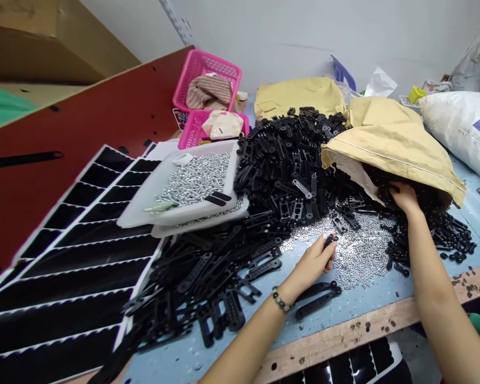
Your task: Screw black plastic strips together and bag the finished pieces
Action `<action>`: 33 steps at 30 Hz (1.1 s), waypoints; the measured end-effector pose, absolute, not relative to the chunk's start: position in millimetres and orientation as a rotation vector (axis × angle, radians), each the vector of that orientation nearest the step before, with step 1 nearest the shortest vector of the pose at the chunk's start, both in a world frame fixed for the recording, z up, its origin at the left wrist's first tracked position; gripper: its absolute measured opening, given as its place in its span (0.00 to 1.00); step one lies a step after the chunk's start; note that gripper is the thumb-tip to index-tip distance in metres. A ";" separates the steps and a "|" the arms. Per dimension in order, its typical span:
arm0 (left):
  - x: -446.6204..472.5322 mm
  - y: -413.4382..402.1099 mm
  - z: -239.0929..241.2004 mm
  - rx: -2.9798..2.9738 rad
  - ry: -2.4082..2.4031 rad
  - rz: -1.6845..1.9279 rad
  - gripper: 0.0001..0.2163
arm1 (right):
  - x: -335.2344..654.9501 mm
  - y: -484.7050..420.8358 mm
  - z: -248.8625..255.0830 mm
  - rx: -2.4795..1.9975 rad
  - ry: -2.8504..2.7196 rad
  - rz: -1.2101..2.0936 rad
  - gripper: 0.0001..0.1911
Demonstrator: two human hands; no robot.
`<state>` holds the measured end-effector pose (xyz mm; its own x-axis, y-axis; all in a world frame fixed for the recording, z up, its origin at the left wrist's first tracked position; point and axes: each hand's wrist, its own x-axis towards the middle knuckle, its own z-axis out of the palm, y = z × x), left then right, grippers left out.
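My left hand (312,260), with a beaded bracelet at the wrist, is closed on a small black plastic part (329,241) above the table. Beside and beyond it lie loose silver screws (368,240) and small metal nuts (350,273). Two long black pieces (316,305) rest just below that hand. My right hand (404,196) reaches into the mouth of a yellow sack (396,144), among dark parts; its fingertips are hidden there. Small black parts (452,234) spill out of the sack's mouth onto the table.
A big heap of black plastic pieces (296,160) fills the table's middle. Left of it, a white tray (144,205) of screws sits on another tray. Pink baskets (220,64) with cloths stand behind. A white sack (452,117) lies at right; black strip sheets (84,261) lie at left.
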<state>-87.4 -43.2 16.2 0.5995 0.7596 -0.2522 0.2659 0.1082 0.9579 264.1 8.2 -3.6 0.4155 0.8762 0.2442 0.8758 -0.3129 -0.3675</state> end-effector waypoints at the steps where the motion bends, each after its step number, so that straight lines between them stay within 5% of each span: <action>1: -86.6 -42.8 15.4 1.474 0.912 0.438 0.14 | 259.2 0.9 -2.5 -2.217 -1.500 -0.002 0.14; 8: -91.4 -50.1 23.4 1.594 0.968 0.480 0.09 | 199.5 -51.3 13.4 -1.907 -1.242 -0.072 0.20; 14: -99.6 -65.3 29.8 1.539 0.928 0.462 0.08 | 101.1 -86.9 21.7 -1.323 -1.115 0.794 0.14; 18: -108.5 -70.6 27.3 1.575 0.970 0.522 0.07 | 56.2 -95.6 19.7 -1.194 -1.025 1.046 0.13; 33: -114.5 -67.4 37.6 2.289 1.035 0.593 0.08 | 35.9 -97.3 9.7 -1.271 -1.051 0.853 0.13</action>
<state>-114.5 -67.4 37.6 0.6053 0.7790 0.1632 0.5350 -0.5501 0.6412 35.9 -97.3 9.7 0.3186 0.9376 0.1394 0.0559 0.1282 -0.9902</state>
